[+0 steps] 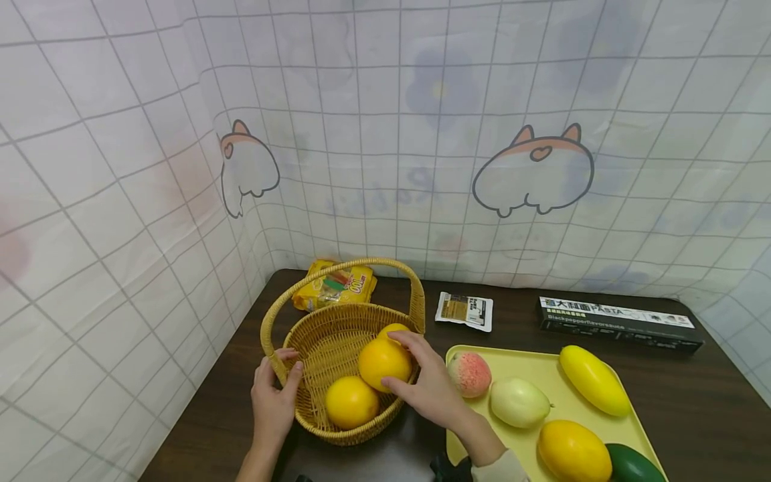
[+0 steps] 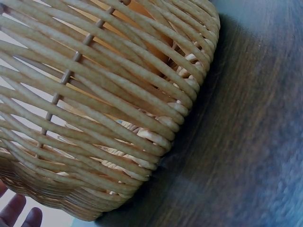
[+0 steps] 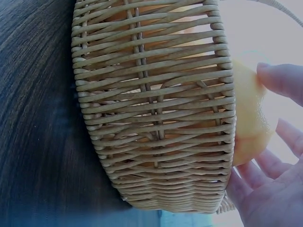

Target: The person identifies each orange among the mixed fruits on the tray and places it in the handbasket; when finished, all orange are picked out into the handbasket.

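Observation:
A woven wicker basket [image 1: 325, 335] with an arched handle stands on the dark table. My left hand [image 1: 274, 402] holds its left rim by the foot of the handle, thumb on the inner side. In the left wrist view, only a few fingertips [image 2: 14, 210] show beside the wicker. My right hand [image 1: 436, 391] grips an orange [image 1: 384, 363] at the basket's right side, thumb and fingers spread around it. The right wrist view has this orange [image 3: 251, 113] rising above the rim. Another orange [image 1: 352, 403] lies at the basket's front, and a third [image 1: 394, 329] is partly hidden behind the gripped one.
Right of the basket, a yellow tray [image 1: 524, 361] bears a peach [image 1: 470, 375], a pale pear-like fruit [image 1: 519, 402], yellow fruits and a dark green one. Behind are a yellow snack packet [image 1: 337, 286], a small sachet [image 1: 464, 311] and a black pasta box [image 1: 620, 325], before a curtain.

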Tool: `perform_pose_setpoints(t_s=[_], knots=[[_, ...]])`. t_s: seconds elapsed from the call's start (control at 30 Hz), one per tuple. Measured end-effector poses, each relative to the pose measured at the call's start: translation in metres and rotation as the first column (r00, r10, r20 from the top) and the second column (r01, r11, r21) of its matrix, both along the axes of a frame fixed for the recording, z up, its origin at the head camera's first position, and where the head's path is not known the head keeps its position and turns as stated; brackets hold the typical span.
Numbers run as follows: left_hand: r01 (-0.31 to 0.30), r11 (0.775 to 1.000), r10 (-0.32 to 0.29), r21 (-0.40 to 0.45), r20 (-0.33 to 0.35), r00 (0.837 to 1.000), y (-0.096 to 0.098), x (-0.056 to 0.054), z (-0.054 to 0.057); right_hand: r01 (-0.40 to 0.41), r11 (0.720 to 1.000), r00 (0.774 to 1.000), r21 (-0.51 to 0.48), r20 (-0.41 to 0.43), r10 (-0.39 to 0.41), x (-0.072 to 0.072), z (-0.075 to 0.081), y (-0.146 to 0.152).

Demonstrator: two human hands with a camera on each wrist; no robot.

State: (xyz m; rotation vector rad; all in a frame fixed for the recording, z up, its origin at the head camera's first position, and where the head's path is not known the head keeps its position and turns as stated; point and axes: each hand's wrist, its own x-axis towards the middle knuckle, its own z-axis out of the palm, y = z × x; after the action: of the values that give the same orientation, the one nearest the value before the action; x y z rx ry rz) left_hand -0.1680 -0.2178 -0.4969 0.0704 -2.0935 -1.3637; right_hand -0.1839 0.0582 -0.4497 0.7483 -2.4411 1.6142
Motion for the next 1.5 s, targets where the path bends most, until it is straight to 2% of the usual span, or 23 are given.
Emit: perform_pose_setpoints(t_s=[0.23, 0.5, 0.67, 0.9, 1.13, 1.27, 1.4, 1.5], knots=[[0.002, 1.0, -0.002, -0.001, -0.001, 1.0, 0.0, 0.0, 0.0, 0.001, 0.999, 1.0, -0.032, 0.009, 0.0, 0.0, 0.002, 0.002], [0.004, 1.0, -0.004, 0.0, 0.001, 1.0, 0.001, 0.0, 0.001, 0.019, 0.988, 1.0, -0.152, 0.011, -0.018, 0.003, 0.009, 0.006], [0.0, 1.0, 0.0, -0.002, -0.011, 1.0, 0.001, -0.001, 0.002, 0.009, 0.987, 1.0, -0.158, 0.002, -0.009, 0.006, 0.006, 0.013], [-0.001, 1.0, 0.001, 0.0, -0.014, 1.0, 0.001, -0.001, 0.0, 0.014, 0.996, 0.999, -0.083, -0.04, -0.018, 0.014, 0.0, 0.031], [-0.008, 1.0, 0.008, 0.004, -0.009, 1.0, 0.002, -0.001, 0.0, 0.041, 0.999, 0.999, -0.023, -0.011, -0.041, 0.03, -0.001, 0.055], [-0.009, 1.0, 0.009, 0.01, -0.007, 1.0, 0.001, 0.0, 0.0, 0.048, 0.999, 0.996, -0.002, -0.072, -0.048, 0.038, 0.001, 0.069], [-0.005, 1.0, 0.005, 0.017, -0.007, 1.0, 0.001, 0.0, 0.0, 0.072, 0.995, 0.98, 0.069, -0.191, -0.057, 0.043, 0.004, 0.084], [0.0, 1.0, 0.0, 0.024, -0.004, 1.0, 0.001, -0.001, -0.001, 0.12, 0.988, 0.97, 0.101, -0.223, -0.095, 0.045, 0.006, 0.096]])
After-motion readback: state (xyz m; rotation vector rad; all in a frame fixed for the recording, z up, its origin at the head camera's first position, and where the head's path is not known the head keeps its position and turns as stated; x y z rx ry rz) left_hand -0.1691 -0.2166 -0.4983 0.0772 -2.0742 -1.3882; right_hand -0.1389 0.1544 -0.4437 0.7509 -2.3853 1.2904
